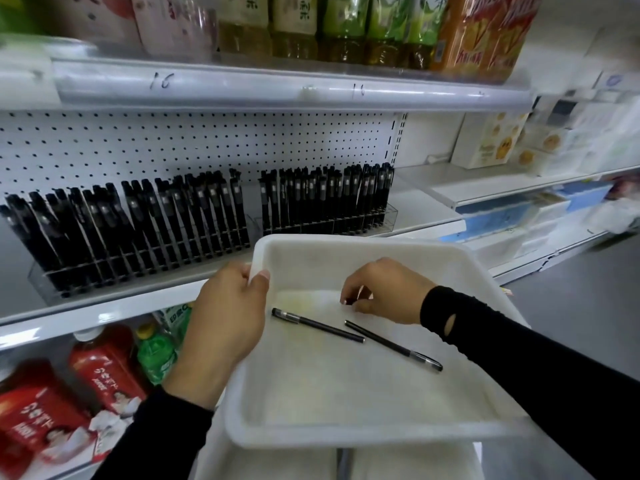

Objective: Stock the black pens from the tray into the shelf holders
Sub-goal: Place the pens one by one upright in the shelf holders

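A: What did the pens look like?

B: Two slim black pens lay flat on the floor of the white plastic tray (346, 434), close together but not touching. The left pen (317, 325) pointed its clear-gripped end toward the upper left. The right pen (393, 345) had its clear end toward the lower right. Both were slanted the same way.

A: And the ones on the shelf?

B: Many matching black pens stood leaning in two clear plastic holders on the white shelf (104, 306), before a white pegboard (207, 143). The left holder (45, 282) carried a long row. The right holder (388, 220) carried a shorter row, with a gap between the two.

A: How were the hands placed?

B: The left hand (228, 317) gripped the tray's left rim, its thumb hooked over the edge and the fingers hidden underneath. The right hand (384, 292) was inside the tray, just above the two pens and touching neither.

A: Was the right hand holding something?

B: Its fingers were curled, the tips drawn narrowly together. A small dark bit (349, 301) showed between them, but I couldn't tell whether it was a pen or a shadow, so I couldn't tell whether that hand held anything.
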A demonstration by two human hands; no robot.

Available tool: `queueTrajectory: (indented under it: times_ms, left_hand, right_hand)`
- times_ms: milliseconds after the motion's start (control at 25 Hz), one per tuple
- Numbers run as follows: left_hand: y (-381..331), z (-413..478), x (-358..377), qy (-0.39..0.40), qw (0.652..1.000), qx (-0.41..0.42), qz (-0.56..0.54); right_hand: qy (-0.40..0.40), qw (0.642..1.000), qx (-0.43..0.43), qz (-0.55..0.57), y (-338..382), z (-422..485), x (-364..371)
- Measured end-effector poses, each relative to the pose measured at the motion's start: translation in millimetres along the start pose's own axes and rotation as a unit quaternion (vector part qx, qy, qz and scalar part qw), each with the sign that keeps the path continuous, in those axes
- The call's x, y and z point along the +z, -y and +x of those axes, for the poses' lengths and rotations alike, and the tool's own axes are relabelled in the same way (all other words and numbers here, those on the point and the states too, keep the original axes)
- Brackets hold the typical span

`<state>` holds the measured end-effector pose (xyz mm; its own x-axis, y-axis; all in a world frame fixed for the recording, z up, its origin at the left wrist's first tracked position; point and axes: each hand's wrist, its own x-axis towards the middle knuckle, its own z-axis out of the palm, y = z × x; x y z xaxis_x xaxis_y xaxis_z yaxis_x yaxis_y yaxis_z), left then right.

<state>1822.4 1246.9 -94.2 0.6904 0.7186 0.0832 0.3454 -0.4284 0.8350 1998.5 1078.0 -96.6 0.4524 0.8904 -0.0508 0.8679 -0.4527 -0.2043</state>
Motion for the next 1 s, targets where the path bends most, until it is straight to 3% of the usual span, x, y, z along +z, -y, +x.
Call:
queueTrajectory:
  times_ms: [80, 160, 280, 360, 400, 520, 600, 680, 840, 1000]
  left_hand:
    - [1, 1, 0, 0.002, 1.000, -0.001, -0.001]
    - [2, 1, -1, 0.002, 1.000, -0.001, 0.005]
    - [1, 2, 0, 0.004, 1.000, 0.003, 0.017]
    - [1, 1, 0, 0.004, 1.000, 0.001, 0.014]
    - [0, 1, 0, 0.003, 1.000, -0.001, 0.013]
    - [1, -1, 1, 0.000, 1.000, 0.001, 0.017]
    - [1, -1, 1, -0.001, 1.000, 0.002, 0.014]
    - [2, 0, 1, 0.001, 1.000, -0.003, 0.008]
    - [2, -1, -1, 0.005, 1.000, -0.009, 0.002]
    - [4, 0, 0, 0.008, 1.000, -0.003, 0.003]
  right_hand:
    - [-0.040, 0.999, -0.003, 0.012, 2, 0, -13]
    - [-0.135, 0.989, 0.008, 0.062, 4, 1, -29]
    - [-0.267, 0.936, 0.056, 0.224, -2, -2, -42]
    - [-0.219, 0.914, 0.085, 0.332, -9, -5, -38]
    - [-0.177, 0.923, 0.093, 0.328, -13, -5, -33]
    - [-0.059, 0.987, 0.092, 0.122, -26, -5, -18]
    - [0.013, 0.998, 0.057, -0.014, -24, -2, -9]
    - [0.066, 0.994, 0.051, -0.068, -19, 0, -1]
    - [0.037, 0.996, 0.062, -0.043, -9, -3, -11]
    - [-0.039, 0.979, 0.063, 0.191, -1, -9, -47]
